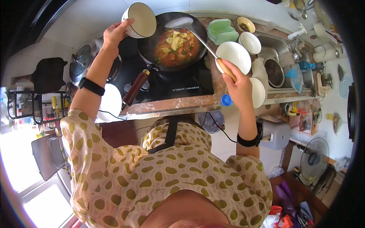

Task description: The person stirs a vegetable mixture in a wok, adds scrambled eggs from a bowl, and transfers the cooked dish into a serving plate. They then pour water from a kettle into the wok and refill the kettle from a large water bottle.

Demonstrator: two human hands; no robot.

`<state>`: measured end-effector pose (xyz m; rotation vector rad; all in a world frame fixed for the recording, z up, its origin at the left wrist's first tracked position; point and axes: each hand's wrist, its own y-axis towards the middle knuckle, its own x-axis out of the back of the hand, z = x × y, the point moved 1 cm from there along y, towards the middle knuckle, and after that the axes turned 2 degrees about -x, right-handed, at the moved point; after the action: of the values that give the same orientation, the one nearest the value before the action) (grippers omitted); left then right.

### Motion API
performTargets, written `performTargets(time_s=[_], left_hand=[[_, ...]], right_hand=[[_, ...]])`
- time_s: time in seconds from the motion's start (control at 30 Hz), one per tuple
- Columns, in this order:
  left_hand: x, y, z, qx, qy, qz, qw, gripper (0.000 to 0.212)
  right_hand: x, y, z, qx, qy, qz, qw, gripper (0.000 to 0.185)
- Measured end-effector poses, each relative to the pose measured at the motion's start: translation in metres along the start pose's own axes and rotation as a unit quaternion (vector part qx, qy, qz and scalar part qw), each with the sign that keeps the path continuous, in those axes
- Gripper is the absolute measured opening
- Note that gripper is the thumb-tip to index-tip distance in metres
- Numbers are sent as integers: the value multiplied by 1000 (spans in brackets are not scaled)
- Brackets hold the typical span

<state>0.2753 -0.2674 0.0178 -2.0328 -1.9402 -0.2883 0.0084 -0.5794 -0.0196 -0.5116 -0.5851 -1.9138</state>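
Note:
My left hand (115,35) grips the rim of a white bowl (141,21), tilted at the wok's upper left. Its visible inside holds no food. With my right hand (238,88) I hold the wooden handle of a metal spatula (204,42), whose blade rests against the far inner wall of the black wok (185,64). Red, saucy food (174,55) fills the wok's bottom, with a heap of yellow pieces, apparently scrambled egg (176,41), on top. The wok sits on a black glass cooktop (174,84), its dark red handle (137,88) pointing toward me.
Right of the cooktop stand a large white bowl (233,57), smaller bowls (250,42), a green plastic container (222,31) and a blue cap (226,100). Farther right is a steel sink (268,45). A white plate (109,102) lies at the front left, near a lidded pot (82,64).

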Motion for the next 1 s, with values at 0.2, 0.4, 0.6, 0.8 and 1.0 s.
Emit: performTargets(time_s=[0.2, 0.4, 0.6, 0.8, 1.0], left_hand=[[27, -21, 17, 32, -235, 99, 966, 44], [50, -48, 37, -49, -357, 144, 922, 39], [71, -56, 46, -62, -343, 120, 930, 41], [70, -64, 50, -30, -356, 91, 930, 40], [73, -66, 56, -25, -417, 134, 898, 38]], right_hand=[[8, 43, 4, -113, -19, 84, 990, 34], [13, 92, 17, -163, -123, 136, 970, 29], [6, 123, 40, -65, -305, 155, 937, 31], [3, 140, 91, 8, -542, 174, 822, 28], [24, 144, 109, 60, -561, 202, 801, 36]])
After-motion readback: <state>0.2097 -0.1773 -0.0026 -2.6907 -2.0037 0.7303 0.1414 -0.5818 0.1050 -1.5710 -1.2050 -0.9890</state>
